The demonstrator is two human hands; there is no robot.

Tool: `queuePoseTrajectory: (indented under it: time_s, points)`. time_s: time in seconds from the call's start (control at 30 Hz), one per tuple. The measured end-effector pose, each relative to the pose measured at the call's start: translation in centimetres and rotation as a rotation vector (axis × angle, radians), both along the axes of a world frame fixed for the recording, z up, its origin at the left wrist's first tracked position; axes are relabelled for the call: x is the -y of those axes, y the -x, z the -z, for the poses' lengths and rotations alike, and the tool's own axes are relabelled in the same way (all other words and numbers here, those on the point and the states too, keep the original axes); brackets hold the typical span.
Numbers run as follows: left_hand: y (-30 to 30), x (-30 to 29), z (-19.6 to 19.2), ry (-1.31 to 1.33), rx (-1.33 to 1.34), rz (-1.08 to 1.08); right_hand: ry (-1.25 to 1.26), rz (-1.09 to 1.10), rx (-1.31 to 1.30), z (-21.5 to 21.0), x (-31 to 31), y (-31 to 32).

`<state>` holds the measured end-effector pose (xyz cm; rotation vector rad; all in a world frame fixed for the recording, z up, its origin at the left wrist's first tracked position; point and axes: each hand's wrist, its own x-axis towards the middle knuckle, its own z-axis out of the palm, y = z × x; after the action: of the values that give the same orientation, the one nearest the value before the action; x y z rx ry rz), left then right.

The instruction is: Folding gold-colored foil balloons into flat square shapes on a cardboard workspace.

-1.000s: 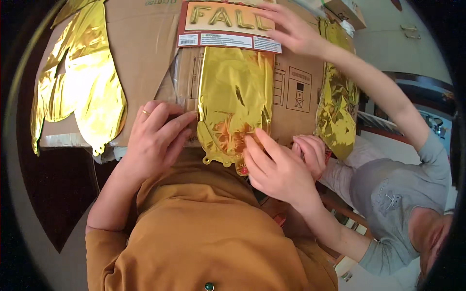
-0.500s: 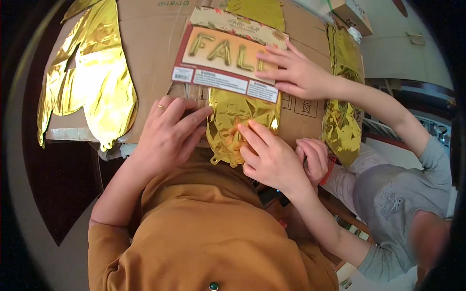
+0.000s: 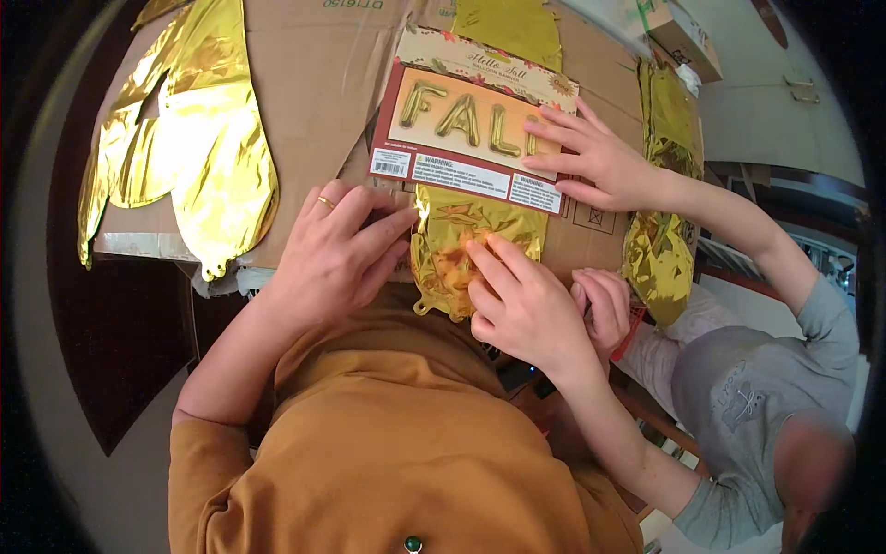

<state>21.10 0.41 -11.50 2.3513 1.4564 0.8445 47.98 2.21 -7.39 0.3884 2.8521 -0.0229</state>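
Nearest, the person's right hand (image 3: pixel 521 305) lies flat with its fingers together and stretched out on the lower end of a crumpled gold foil balloon (image 3: pixel 466 245), pressing it down rather than gripping it, while the left hand (image 3: pixel 337 254), spread open with a ring on one finger, rests on the cardboard sheet (image 3: pixel 314 83) just beside the balloon's left edge. Compared with a second ago, far less of the balloon shows: the printed packaging card (image 3: pixel 475 129) now covers its upper part, so the foil seems to be going flat under the card. Another person's hand (image 3: pixel 595 162) holds the card's right end. Farther left, a larger gold foil piece (image 3: pixel 185 157) lies spread on the cardboard.
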Motion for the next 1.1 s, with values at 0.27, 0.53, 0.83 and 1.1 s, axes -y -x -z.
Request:
queuePoseTrajectory:
  time_s: [0.27, 0.53, 0.83, 1.1]
  points:
    - [0.9, -1.4, -1.0, -0.088, 0.013, -0.079, -0.014, 0.033, -0.033, 0.0, 0.2, -0.4]
    - [1.7, -2.6, -0.5, -0.011, -0.028, -0.066, -0.069, 0.099, -0.09, -0.2, 1.6, -0.3]
    - [1.8, -2.6, 0.1, -0.015, -0.099, -0.011, -0.181, 0.176, -0.135, 0.6, 3.4, 0.9]
    - [2.4, -3.0, 0.0, -0.094, -0.102, 0.013, -0.131, 0.299, -0.203, 0.7, 0.0, -1.6]
